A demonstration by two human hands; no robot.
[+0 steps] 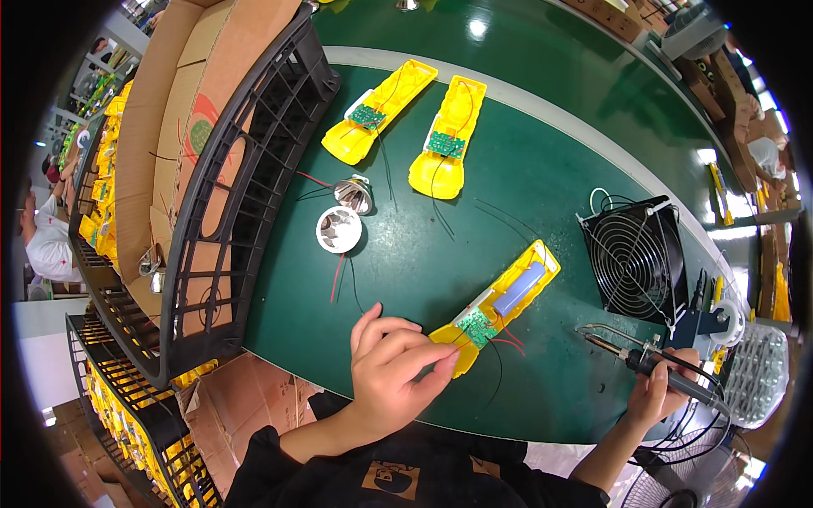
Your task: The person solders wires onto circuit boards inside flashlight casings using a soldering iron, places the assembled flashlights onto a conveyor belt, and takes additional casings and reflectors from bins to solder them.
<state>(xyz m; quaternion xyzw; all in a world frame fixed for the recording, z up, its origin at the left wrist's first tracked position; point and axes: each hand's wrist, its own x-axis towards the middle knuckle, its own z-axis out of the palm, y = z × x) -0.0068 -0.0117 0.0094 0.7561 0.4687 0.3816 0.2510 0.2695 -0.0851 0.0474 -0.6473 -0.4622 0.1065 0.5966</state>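
Note:
My left hand [394, 364] is closed, thumb and index finger pinching at the near end of a yellow flashlight half-shell [546, 258]. Whether a thin wire is also between those fingertips, I cannot make out. Inside this shell lie a blue cylindrical battery [519, 289] and a green circuit board [477, 326], with loose red and black wires. In my right hand [660, 389] is a soldering iron [635, 360] with a thin metal guide tube beside its tip. The tip points left, above the table and apart from the shell.
Two more yellow half-shells [449, 161] [343, 144] with boards lie farther back. Left of centre are two reflector cups [339, 229] [354, 196] with wires. A black fan [633, 262] stands right on the green table [542, 186]. A black crate [246, 203] and cardboard box [174, 76] border the left.

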